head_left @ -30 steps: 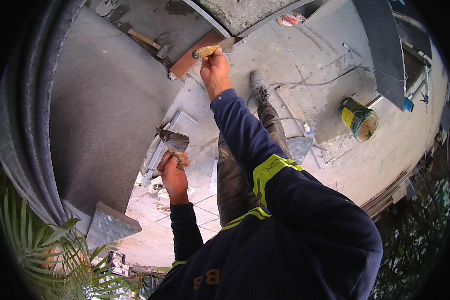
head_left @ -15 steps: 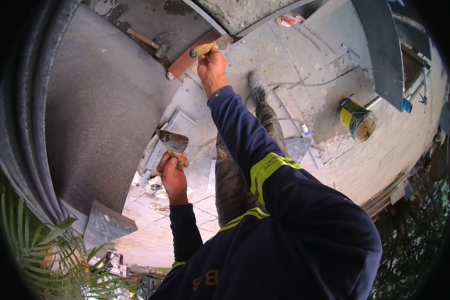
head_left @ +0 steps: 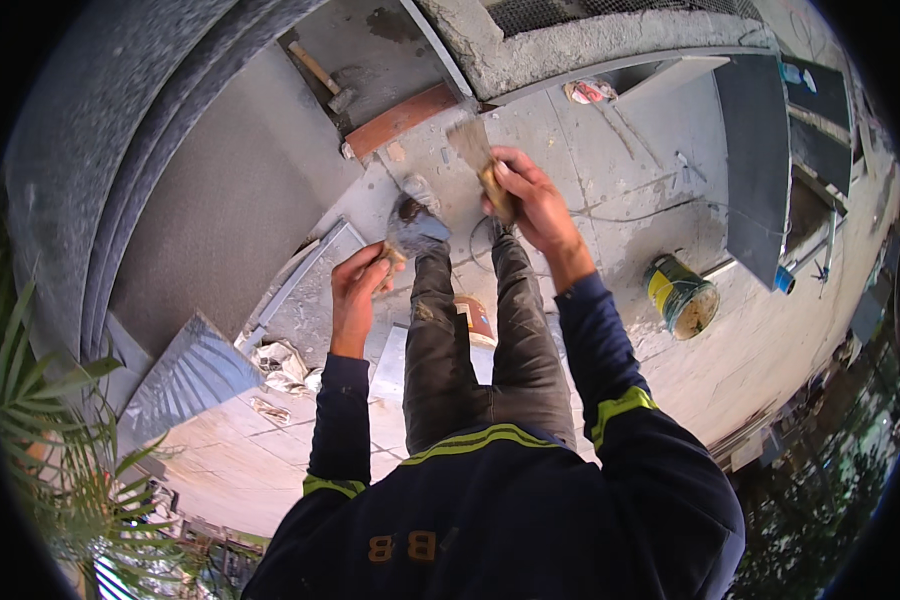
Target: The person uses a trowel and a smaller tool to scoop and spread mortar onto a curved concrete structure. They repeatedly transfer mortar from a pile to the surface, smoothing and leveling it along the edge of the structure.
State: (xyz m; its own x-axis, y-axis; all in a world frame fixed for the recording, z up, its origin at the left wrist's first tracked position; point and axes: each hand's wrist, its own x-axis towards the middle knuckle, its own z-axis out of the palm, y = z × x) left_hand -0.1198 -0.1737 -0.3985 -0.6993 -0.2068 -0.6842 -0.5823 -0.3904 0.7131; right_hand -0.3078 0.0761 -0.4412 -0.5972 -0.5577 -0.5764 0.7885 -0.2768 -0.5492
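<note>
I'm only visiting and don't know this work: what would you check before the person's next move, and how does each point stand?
1. Left scraper held: ok, the left hand grips its handle.
2. Right scraper held: ok, the right hand is closed round its handle.
3. Scrapers clear of each other: ok, a gap shows between their blades.
4. Left blade clean: not ok, a dark patch shows on it.
5. Hammer away from the hands: ok, it lies beyond both.
6. Bucket full enough: cannot tell, its open mouth shows but not the depth of its contents.
</note>
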